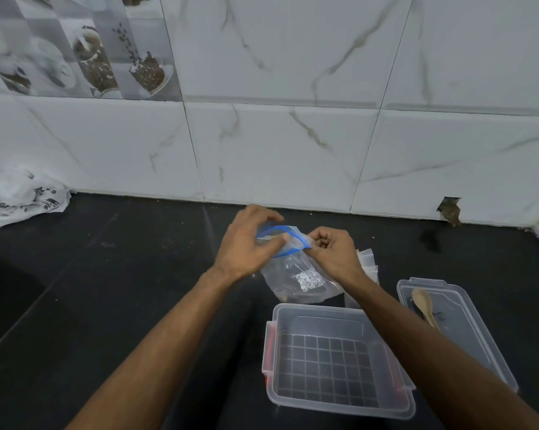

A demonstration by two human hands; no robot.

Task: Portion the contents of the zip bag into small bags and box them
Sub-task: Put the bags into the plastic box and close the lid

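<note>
A clear zip bag (pixel 296 274) with a blue zip strip is held upright above the black counter. My left hand (pixel 249 240) grips the left side of its mouth and my right hand (pixel 330 248) pinches the right end of the strip. The bag looks nearly empty, with a small label on its side. A stack of small clear bags (pixel 367 259) lies just behind my right wrist, partly hidden. In front of the zip bag stands an open clear plastic box (pixel 336 358) with red clips, nothing inside it.
The box's clear lid (pixel 466 324) lies to the right with a wooden spoon (pixel 424 305) on it. A crumpled white printed bag (pixel 23 197) sits at the far left against the tiled wall. The wall has a broken hole (pixel 449 209) at the right.
</note>
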